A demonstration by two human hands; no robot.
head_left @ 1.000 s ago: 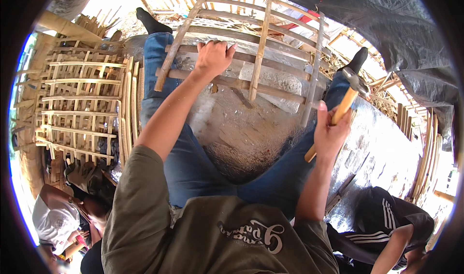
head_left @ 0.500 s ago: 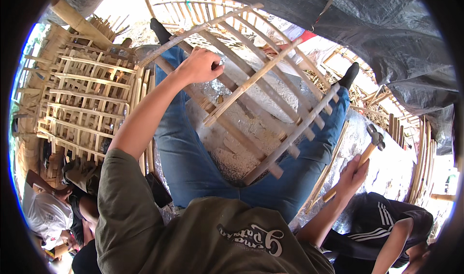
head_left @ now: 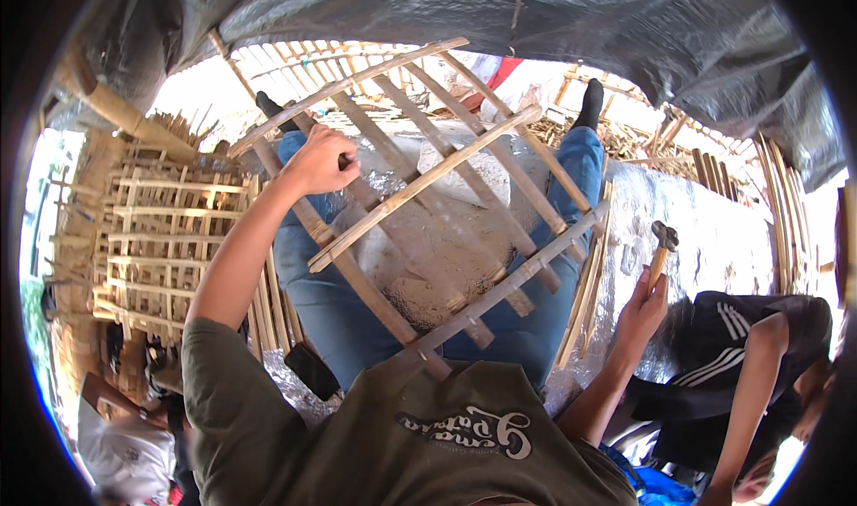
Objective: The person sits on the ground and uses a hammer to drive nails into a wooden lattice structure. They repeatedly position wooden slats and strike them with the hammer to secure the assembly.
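Observation:
A bamboo lattice panel [head_left: 427, 183] lies tilted across my outstretched legs, with several parallel slats crossed by three rails. My left hand [head_left: 321, 160] is closed around one of its slats near the upper left, between the far rail and the middle one. The near rail comes down to my shirt front. Off to the right, beside my thigh, my right hand [head_left: 643, 305] grips a hammer [head_left: 660, 261] by its wooden handle, the metal head pointing up. The hammer is apart from the panel.
A stack of finished-looking bamboo lattices [head_left: 170, 238] stands at left. Loose strips [head_left: 589, 287] lie beside my right leg. A co-worker in black [head_left: 741, 345] sits close at lower right, another in white [head_left: 134, 452] at lower left. Dark plastic sheeting [head_left: 446, 11] hangs ahead.
The panel has turned and come closer, its near rail now reaching my shirt. My left hand has shifted left and down with it. The hammer is still in my right hand; the view has shifted.

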